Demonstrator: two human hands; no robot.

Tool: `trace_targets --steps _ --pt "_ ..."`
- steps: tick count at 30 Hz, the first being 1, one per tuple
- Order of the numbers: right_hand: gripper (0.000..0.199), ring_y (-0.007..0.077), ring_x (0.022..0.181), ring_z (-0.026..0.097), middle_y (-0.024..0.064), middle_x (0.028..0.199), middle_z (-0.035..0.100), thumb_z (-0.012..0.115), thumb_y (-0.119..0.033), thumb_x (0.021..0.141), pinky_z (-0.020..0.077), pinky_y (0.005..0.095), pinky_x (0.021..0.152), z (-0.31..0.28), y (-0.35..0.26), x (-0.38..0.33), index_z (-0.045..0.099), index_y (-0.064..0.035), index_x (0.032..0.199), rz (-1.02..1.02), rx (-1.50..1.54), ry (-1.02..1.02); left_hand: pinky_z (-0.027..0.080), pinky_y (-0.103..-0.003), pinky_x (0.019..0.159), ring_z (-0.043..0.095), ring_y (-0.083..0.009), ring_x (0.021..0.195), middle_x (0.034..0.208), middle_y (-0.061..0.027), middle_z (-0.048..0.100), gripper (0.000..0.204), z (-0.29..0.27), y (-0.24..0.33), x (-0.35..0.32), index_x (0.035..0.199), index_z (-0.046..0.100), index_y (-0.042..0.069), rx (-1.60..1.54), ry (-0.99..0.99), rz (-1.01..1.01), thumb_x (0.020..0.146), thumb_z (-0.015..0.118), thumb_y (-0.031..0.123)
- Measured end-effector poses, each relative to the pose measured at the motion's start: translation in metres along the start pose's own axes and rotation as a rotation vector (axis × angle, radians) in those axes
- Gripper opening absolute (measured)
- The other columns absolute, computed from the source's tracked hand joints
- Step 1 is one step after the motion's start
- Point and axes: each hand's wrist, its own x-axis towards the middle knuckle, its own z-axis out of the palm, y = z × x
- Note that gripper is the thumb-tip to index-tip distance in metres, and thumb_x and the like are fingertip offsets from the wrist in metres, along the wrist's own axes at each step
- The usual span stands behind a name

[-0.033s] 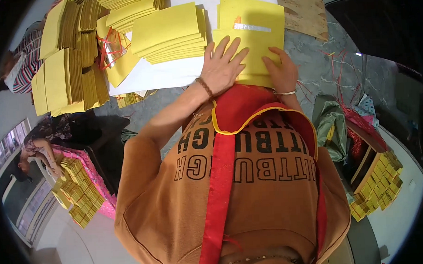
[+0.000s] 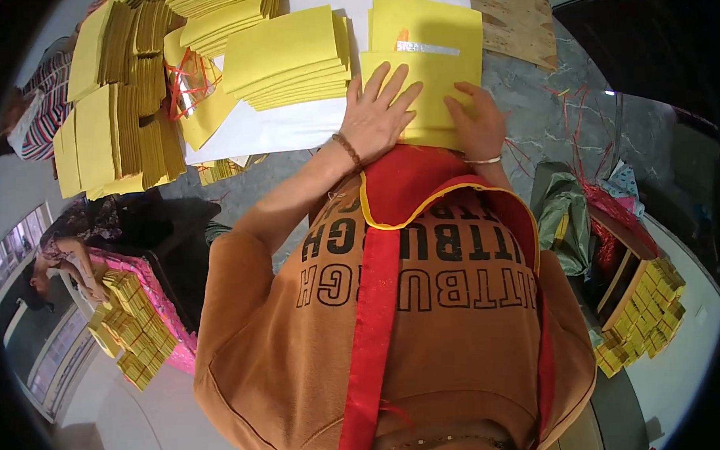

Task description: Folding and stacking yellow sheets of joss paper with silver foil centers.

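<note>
A folded yellow paper sheet [image 2: 426, 72] lies at the table edge in front of me, on more yellow paper [image 2: 448, 23]. A silver strip [image 2: 429, 48] and a small orange mark show just beyond its upper edge. My left hand [image 2: 381, 107] rests flat on the sheet's left part, fingers spread. At the right edge is my right hand [image 2: 481, 124], its thumb and forefinger apart and slightly bent; its other fingers are partly hidden. Left of the sheet sits a fanned stack of folded yellow paper [image 2: 287, 57].
Tall yellow paper stacks [image 2: 107, 131] crowd the table's left side, beside red ties [image 2: 187, 84]. A wooden board [image 2: 515, 21] lies at the far right. Another person [image 2: 71, 247] works at the left by bundled yellow paper [image 2: 137, 328]. More bundles [image 2: 645, 314] stand at the right.
</note>
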Motion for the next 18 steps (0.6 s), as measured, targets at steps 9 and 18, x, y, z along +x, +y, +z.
trace_targets --steps 9,18 --pt "0.057 0.0357 0.113 0.043 0.0162 0.127 0.042 0.073 -0.040 0.065 0.0366 0.0436 0.091 0.008 -0.002 -0.017 0.056 -0.0145 0.113 -0.072 -0.094 0.119 0.029 -0.049 0.095 0.025 -0.0331 0.128 0.140 -0.0116 0.030 0.047 0.003 -0.005 -0.001 0.131 0.040 0.016 -0.063 -0.070 0.004 0.087 0.049 0.032" --pt "0.034 0.0302 0.123 0.037 0.0217 0.131 0.039 0.056 -0.015 0.085 0.0298 0.0343 0.100 0.015 0.035 -0.030 0.054 -0.0046 0.117 0.018 0.497 0.050 0.032 -0.049 0.095 0.027 -0.0331 0.128 0.136 -0.0145 0.034 0.058 -0.007 0.001 0.000 0.129 0.043 0.015 0.177 -0.048 0.135 0.080 0.055 0.045"
